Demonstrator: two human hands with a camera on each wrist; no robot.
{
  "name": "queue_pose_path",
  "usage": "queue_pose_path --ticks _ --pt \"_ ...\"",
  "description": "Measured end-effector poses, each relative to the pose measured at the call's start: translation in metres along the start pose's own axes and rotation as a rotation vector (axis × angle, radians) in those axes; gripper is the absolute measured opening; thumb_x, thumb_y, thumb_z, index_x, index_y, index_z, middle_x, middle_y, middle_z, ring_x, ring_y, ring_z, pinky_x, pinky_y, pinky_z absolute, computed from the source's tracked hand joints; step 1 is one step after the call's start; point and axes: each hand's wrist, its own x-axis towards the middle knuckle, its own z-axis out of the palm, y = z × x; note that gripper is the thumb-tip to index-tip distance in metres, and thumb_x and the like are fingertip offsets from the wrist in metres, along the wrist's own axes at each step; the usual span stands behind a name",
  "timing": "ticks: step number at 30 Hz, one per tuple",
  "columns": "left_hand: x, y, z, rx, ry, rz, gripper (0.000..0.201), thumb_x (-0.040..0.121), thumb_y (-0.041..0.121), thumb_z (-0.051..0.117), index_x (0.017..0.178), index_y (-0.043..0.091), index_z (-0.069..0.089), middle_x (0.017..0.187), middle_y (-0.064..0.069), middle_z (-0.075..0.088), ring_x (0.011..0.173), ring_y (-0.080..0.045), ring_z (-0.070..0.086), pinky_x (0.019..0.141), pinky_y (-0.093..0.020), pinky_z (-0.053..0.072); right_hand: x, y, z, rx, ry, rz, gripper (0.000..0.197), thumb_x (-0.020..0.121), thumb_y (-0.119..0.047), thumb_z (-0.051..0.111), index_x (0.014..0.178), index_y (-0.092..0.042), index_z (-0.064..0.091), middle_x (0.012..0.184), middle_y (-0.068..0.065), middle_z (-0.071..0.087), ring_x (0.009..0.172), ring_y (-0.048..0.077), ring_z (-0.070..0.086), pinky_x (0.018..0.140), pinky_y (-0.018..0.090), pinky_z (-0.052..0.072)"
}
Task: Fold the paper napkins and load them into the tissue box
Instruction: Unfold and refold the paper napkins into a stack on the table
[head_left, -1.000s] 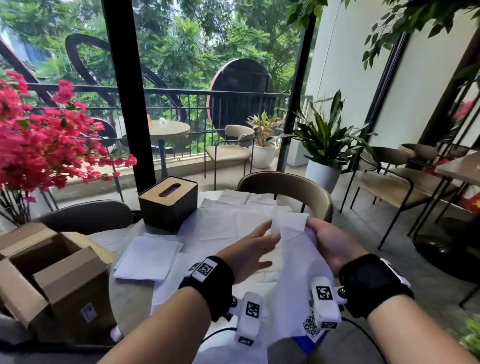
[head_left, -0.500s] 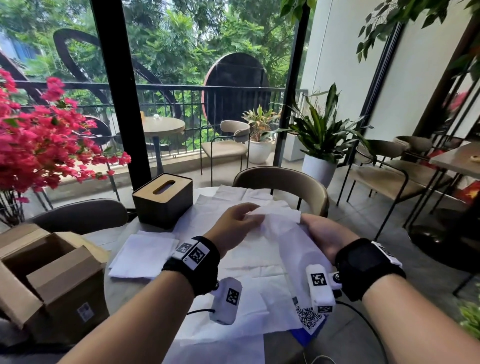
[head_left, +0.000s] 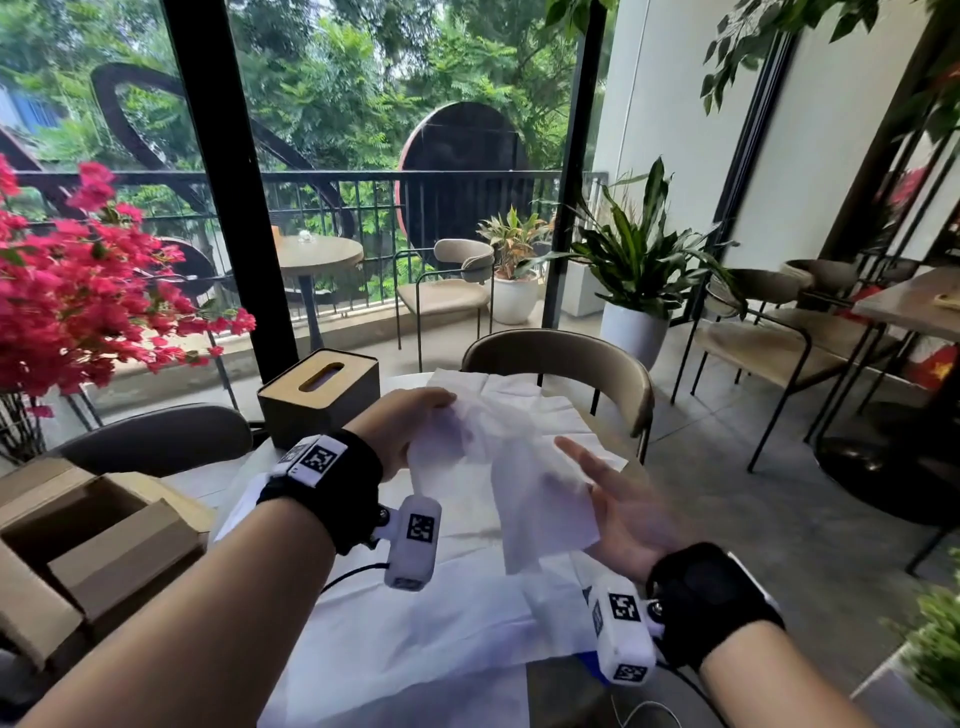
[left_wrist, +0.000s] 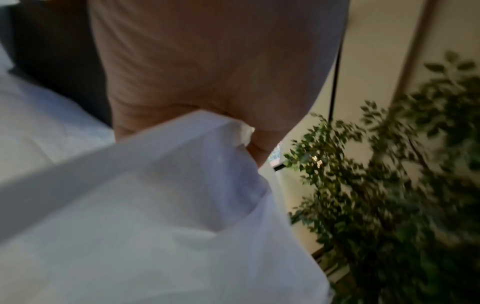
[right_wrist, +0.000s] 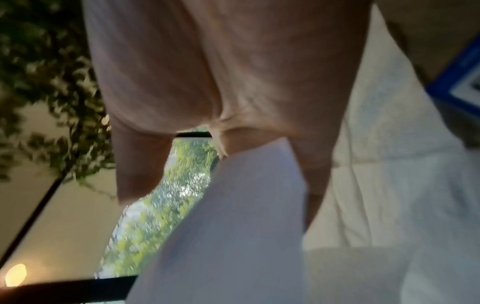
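Note:
My left hand (head_left: 428, 410) pinches the top of a white paper napkin (head_left: 540, 499) and holds it hanging above the table. The left wrist view shows the napkin (left_wrist: 168, 195) bunched under the palm. My right hand (head_left: 592, 470) is open, palm up with straight fingers, against the sheet's lower right side. In the right wrist view the napkin (right_wrist: 228, 226) drapes in front of the straight fingers (right_wrist: 140, 164). The tissue box (head_left: 319, 397), dark with a slotted wooden lid, stands at the table's back left, just left of my left hand.
Several unfolded napkins (head_left: 415, 623) cover the round table. An open cardboard box (head_left: 93, 540) sits at the left. A beige chair (head_left: 576, 358) stands behind the table, a dark chair (head_left: 166, 436) at the left. Red flowers (head_left: 78, 306) overhang the far left.
My left hand has taken the napkin's top edge and lifted the sheet off the table. My right hand has let go and opened, moving lower and to the right.

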Motion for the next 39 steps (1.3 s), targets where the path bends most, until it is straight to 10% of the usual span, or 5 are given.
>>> queue_pose_path --ticks 7,19,22,27,39 --pt "0.000 0.004 -0.006 -0.185 0.023 -0.108 0.027 0.105 0.027 0.052 0.087 0.010 0.064 0.078 -0.009 0.068 0.061 -0.022 0.066 0.059 -0.027 0.054 -0.004 0.031 0.011 0.074 -0.008 -0.066 0.071 0.092 -0.044 0.074 0.152 -0.015 0.048 0.162 0.020 0.035 0.146 0.032 0.036 0.125 0.053 0.021" --pt "-0.014 -0.002 -0.016 -0.308 0.002 -0.141 0.029 0.108 0.029 0.046 0.106 0.008 0.066 0.080 -0.009 0.073 0.061 -0.020 0.072 0.051 -0.030 0.059 -0.002 -0.017 0.035 -0.303 0.146 -0.250 0.087 0.094 -0.017 0.069 0.161 -0.039 0.017 0.117 0.004 0.077 0.116 0.034 0.070 0.111 0.057 0.044" --pt "-0.018 -0.001 -0.018 -0.305 0.009 -0.155 0.033 0.109 0.032 0.045 0.117 0.007 0.064 0.093 -0.011 0.073 0.071 -0.022 0.073 0.056 -0.030 0.061 -0.001 -0.016 0.034 -0.383 0.133 -0.265 0.082 0.094 -0.005 0.068 0.159 -0.034 0.028 0.100 -0.017 0.079 0.106 0.023 0.073 0.107 0.050 0.049" --pt "-0.019 -0.010 -0.030 -0.287 -0.016 -0.156 0.036 0.107 0.036 0.051 0.114 0.003 0.066 0.089 -0.013 0.074 0.066 -0.024 0.073 0.054 -0.032 0.061 0.003 -0.024 0.032 -0.387 0.213 -0.257 0.041 0.096 -0.006 0.066 0.134 -0.022 0.063 0.088 0.005 0.076 0.073 0.015 0.070 0.068 0.027 0.058" --pt "-0.023 -0.018 -0.046 -0.127 -0.041 0.220 0.063 0.085 0.012 0.078 0.141 0.022 0.053 0.111 -0.016 0.075 0.091 -0.023 0.075 0.080 -0.036 0.064 0.014 -0.040 0.026 -0.330 0.167 -0.131 0.040 0.078 -0.015 0.078 0.117 -0.011 0.073 0.109 0.014 0.076 0.092 0.026 0.076 0.080 0.037 0.056"
